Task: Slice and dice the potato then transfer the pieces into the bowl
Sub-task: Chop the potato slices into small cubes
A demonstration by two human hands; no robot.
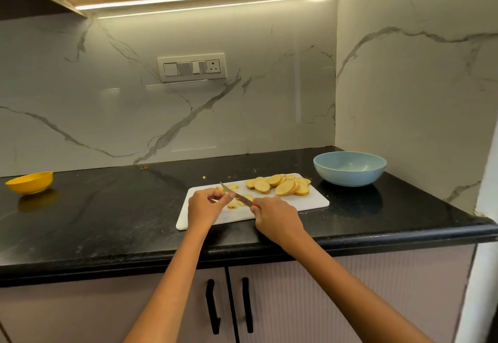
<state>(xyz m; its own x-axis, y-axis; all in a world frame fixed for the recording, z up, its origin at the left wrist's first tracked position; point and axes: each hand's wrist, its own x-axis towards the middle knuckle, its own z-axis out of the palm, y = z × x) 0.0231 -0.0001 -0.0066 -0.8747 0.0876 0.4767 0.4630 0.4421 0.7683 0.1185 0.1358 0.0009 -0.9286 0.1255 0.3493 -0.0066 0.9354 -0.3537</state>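
Gripping the red-handled steel knife (237,196) in my right hand (275,216), my left hand (203,205) pinches a pale yellow potato piece (234,204); round brown-skinned potato slices (280,185) fan out beyond my right hand on the white board (310,202).

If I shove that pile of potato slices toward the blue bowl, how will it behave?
The potato slices lie fanned and overlapping, so they would probably slide apart rather than move as one. Flat, they seem unlikely to roll. Their cut faces look moist, so some may stick to the cutting board.

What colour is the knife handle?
Red, just showing above the right hand gripping the knife, in the head view.
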